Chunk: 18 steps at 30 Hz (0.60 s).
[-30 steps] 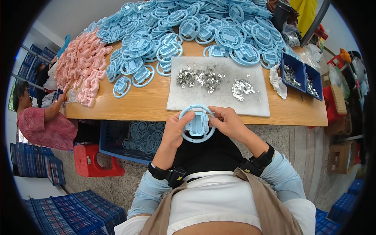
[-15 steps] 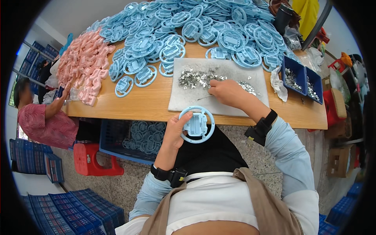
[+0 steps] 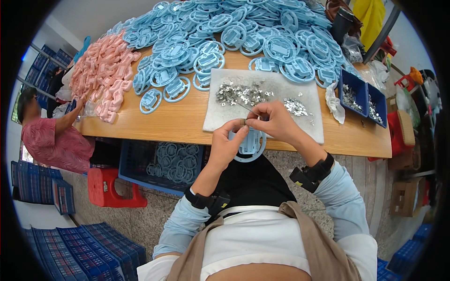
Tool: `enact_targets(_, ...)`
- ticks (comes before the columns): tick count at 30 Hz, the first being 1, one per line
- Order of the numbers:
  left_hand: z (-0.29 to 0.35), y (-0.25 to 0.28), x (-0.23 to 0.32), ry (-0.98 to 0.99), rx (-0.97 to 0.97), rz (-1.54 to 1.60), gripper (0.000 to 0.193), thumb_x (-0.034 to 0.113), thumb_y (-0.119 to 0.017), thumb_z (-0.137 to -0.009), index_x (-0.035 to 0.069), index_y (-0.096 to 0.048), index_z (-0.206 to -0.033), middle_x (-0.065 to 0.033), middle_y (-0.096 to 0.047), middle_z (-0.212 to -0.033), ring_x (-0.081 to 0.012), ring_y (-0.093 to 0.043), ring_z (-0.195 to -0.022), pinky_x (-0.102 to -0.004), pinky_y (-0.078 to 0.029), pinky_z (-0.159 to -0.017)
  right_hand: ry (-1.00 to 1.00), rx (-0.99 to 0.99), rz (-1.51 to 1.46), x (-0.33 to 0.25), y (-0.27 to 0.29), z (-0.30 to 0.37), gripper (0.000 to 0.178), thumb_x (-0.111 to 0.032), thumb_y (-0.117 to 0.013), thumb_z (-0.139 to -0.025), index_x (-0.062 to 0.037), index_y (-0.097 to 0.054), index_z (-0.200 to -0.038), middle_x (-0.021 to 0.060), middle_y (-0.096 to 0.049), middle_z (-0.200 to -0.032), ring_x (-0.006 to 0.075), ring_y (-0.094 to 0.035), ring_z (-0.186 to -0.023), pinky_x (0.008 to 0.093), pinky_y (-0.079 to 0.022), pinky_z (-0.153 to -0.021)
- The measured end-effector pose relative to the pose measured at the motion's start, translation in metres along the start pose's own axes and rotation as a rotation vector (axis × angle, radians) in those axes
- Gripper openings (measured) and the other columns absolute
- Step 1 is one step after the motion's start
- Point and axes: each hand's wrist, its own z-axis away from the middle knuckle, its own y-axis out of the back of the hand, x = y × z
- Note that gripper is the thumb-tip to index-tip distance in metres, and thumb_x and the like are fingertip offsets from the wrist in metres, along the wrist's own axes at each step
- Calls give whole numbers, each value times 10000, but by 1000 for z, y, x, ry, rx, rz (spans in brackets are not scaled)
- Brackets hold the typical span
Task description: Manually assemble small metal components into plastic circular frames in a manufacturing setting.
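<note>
A light-blue plastic ring part shaped like a toy steering wheel [image 3: 251, 146] is in my left hand [image 3: 225, 146], just off the table's front edge. My left fingers are closed on its rim and cover its upper left. My right hand [image 3: 277, 122] meets the left thumb and forefinger at the part's top. Its fingers are pinched, and a thin metal rod-like tool [image 3: 243, 106] sticks out from them toward the upper left. Whatever tiny piece lies between the fingertips is hidden. Behind my hands, small silvery metal pieces [image 3: 234, 95] lie heaped on a whitish mat [image 3: 213, 122].
Blue ring parts [image 3: 187, 44] are piled across the back, with pink plastic parts [image 3: 105, 70] at left. Two blue bins [image 3: 354, 93] of metal pieces stand at right. Below the table are a blue crate [image 3: 131, 175] and a red stool [image 3: 110, 189]. Another person [image 3: 56, 145] sits at left.
My right hand has come from the metal pieces toward me and now meets my left hand. The left hand and the ring part have moved slightly right and up.
</note>
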Motion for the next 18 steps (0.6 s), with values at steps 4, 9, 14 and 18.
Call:
enact_targets(4, 0, 1, -3, -63, 1, -134, 221, 139, -619, -829, -13, -621, -991, -6, -586, -752, -51, -505, -672, -205, -416, -586, 2, 32, -33, 0, -5, 4, 139, -111, -667, -724, 23, -641, -752, 38, -595, -634, 63, -478, -550, 236, -389, -490)
enact_targets(9, 1, 6, 3, -8, -30, -210, 234, 134, -613, -833, -25, -610, -1004, -40, -616, -820, -68, -545, -733, -209, -438, -632, 83, -9, 32, 3, -3, 6, 138, -124, -695, -735, -13, -648, -802, -6, -576, -670, 44, -419, -554, 215, -337, -483)
enact_targets(14, -1, 5, 9, 123, 35, 111, 276, 121, -579, -862, -43, -567, -1084, -72, -617, -915, -77, -569, -792, -210, -462, -689, 147, 52, 47, 10, -6, 13, 116, -101, -702, -725, -22, -643, -786, -5, -547, -688, 51, -415, -542, 213, -327, -478)
enact_targets(18, 0, 5, 9, 148, 21, 166, 281, 110, -559, -876, -45, -554, -1111, -71, -617, -924, -75, -572, -798, -206, -466, -697, 147, 78, 45, 12, -8, 16, 109, -79, -705, -715, -20, -641, -780, -5, -531, -693, 44, -417, -540, 204, -328, -474)
